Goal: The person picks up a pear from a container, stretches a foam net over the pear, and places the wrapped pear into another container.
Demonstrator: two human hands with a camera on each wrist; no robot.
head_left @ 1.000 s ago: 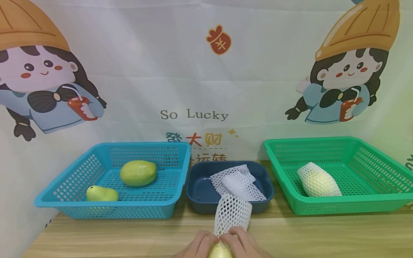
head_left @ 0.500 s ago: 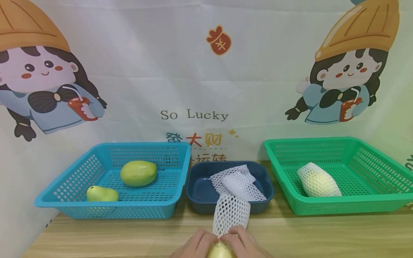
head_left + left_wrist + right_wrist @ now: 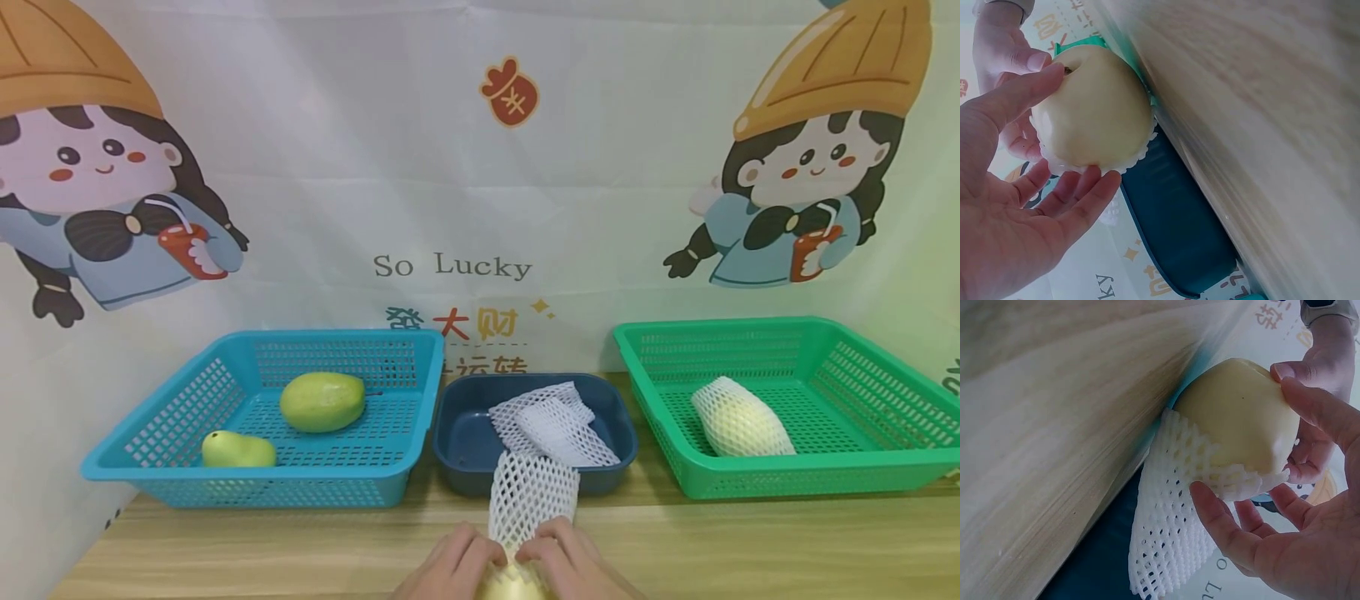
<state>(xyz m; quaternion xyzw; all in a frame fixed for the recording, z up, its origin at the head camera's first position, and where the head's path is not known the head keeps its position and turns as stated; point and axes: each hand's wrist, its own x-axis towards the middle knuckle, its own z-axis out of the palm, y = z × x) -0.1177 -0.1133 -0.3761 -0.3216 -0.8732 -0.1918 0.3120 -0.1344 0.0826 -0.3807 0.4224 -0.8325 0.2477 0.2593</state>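
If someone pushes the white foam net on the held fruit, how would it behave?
The foam net is probably light and floppy, being thin open mesh. It likely stretches, since its edge spreads around the wide fruit.

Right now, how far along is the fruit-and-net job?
Looks done: one netted fruit lies in the green basket. In progress: the hands hold a pale fruit, its net only partly on. Probably left: the big green fruit and small green fruit, both bare in the blue basket.
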